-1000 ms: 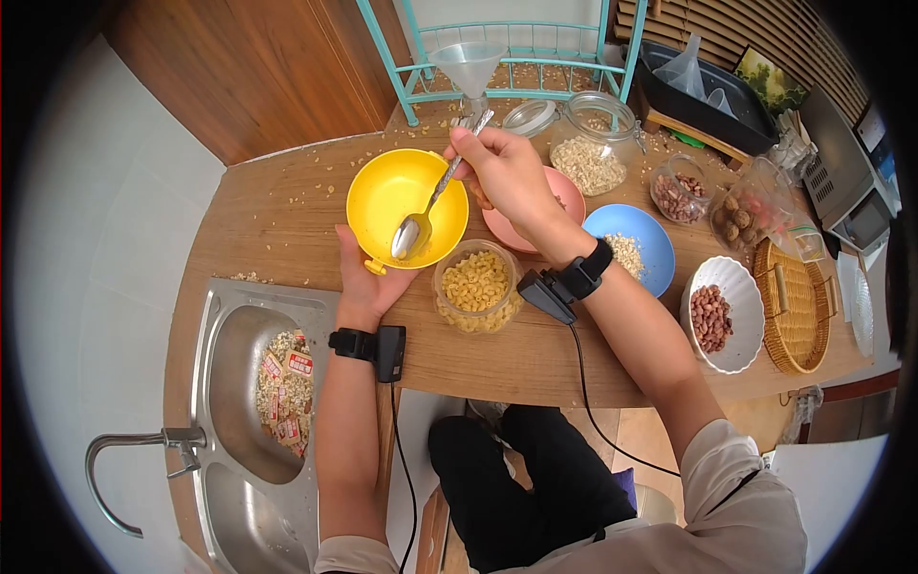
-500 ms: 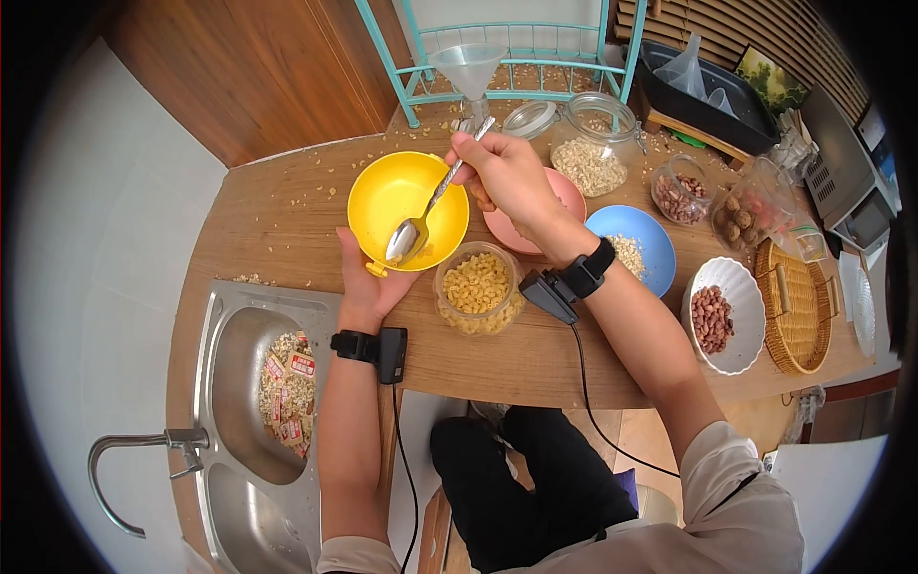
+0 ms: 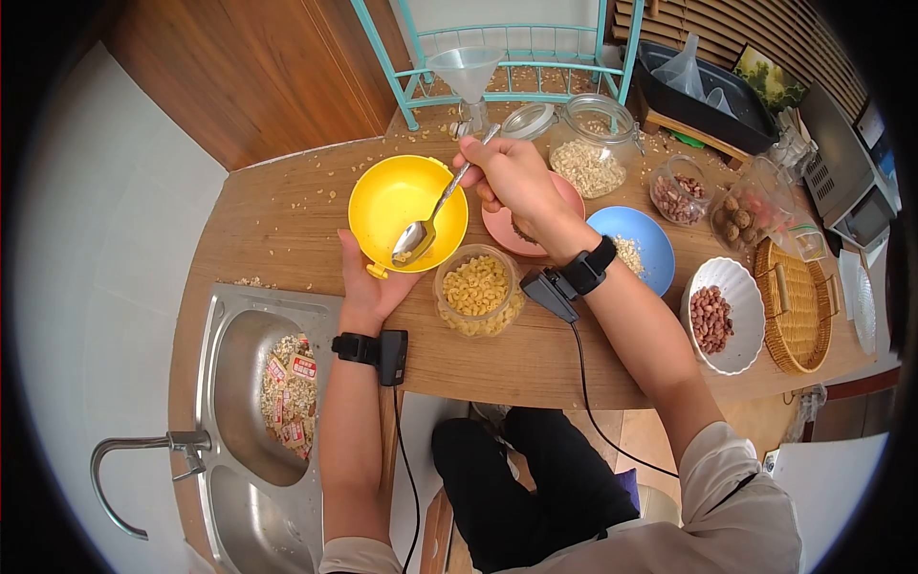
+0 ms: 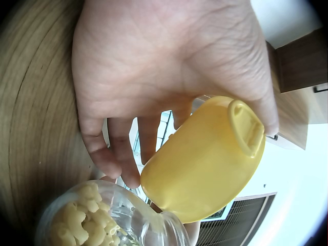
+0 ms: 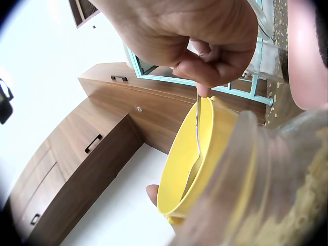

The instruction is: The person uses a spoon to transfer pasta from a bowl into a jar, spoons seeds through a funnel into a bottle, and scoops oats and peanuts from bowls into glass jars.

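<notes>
My left hand [image 3: 366, 289] holds a yellow bowl [image 3: 376, 204] from its near side, thumb against the outer wall and fingers beneath, as the left wrist view shows. The bowl is tilted. In my right hand [image 3: 516, 180] a metal spoon [image 3: 447, 196] is pinched by the handle, its head down inside the bowl near the small yellow tab. A few small pale bits lie beside the spoon head. Close to the bowl's right stands a clear jar of macaroni [image 3: 475, 285]. Under the right hand a pink plate [image 3: 571, 198] is partly hidden.
A blue plate [image 3: 660, 251] with oats, a white fluted bowl [image 3: 752, 316] of peanuts and a wicker basket [image 3: 798, 330] stand rightward. Behind are a glass jar [image 3: 612, 158] of oats and a funnel [image 3: 467, 72]. The sink [image 3: 229, 368] at left holds oats and packets.
The spoon and right hand have shifted slightly toward me and to the right, the spoon head staying in the bowl. Both grips look the same.
</notes>
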A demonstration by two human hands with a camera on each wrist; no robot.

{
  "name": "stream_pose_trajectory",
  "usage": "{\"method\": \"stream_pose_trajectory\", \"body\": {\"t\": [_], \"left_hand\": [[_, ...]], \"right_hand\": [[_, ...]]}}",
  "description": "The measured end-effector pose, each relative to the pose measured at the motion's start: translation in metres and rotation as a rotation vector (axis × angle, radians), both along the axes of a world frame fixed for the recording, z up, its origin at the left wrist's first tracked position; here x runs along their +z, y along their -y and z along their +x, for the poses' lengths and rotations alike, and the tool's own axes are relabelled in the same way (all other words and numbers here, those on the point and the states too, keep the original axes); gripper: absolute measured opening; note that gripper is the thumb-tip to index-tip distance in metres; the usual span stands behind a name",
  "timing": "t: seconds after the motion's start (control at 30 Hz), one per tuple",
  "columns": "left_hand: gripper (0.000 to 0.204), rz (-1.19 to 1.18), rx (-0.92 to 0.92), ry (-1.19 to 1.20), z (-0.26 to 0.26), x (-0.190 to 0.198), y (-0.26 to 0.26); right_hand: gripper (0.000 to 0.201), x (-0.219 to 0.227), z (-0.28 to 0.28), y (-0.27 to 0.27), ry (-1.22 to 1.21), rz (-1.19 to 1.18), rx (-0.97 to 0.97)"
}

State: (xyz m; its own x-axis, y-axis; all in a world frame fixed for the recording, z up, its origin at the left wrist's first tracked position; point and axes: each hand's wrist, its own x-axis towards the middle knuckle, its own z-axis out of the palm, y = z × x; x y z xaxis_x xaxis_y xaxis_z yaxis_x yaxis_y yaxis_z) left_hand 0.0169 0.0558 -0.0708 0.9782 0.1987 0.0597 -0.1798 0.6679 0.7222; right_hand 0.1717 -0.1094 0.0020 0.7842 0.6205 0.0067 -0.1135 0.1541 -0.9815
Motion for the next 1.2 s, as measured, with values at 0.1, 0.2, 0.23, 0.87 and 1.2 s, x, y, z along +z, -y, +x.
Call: {"method": "stream_pose_trajectory", "body": {"t": [0.1, 0.2, 0.23, 0.87, 1.2], "left_hand": [[0.106, -0.01, -0.005, -0.003, 0.0, 0.001, 0.0], [0.106, -0.012, -0.012, 0.002, 0.001, 0.0, -0.001], [0.105, -0.018, -0.012, 0.003, 0.001, 0.0, -0.001], [0.105, -0.008, -0.03, -0.011, -0.001, 0.003, 0.001], [0.106, -0.016, -0.025, -0.021, 0.0, 0.002, 0.0]], "right_hand": [[0.031, 0.001, 0.0, 0.001, 0.0, 0.003, -0.015], [0.03, 0.005, -0.002, 0.002, -0.041, 0.022, -0.023], [0.03, 0.004, 0.0, 0.002, -0.048, 0.033, -0.031], [0.03, 0.004, 0.007, 0.007, -0.125, 0.126, -0.061], [0.037, 0.007, 0.005, 0.007, -0.063, 0.124, -0.102]]}}
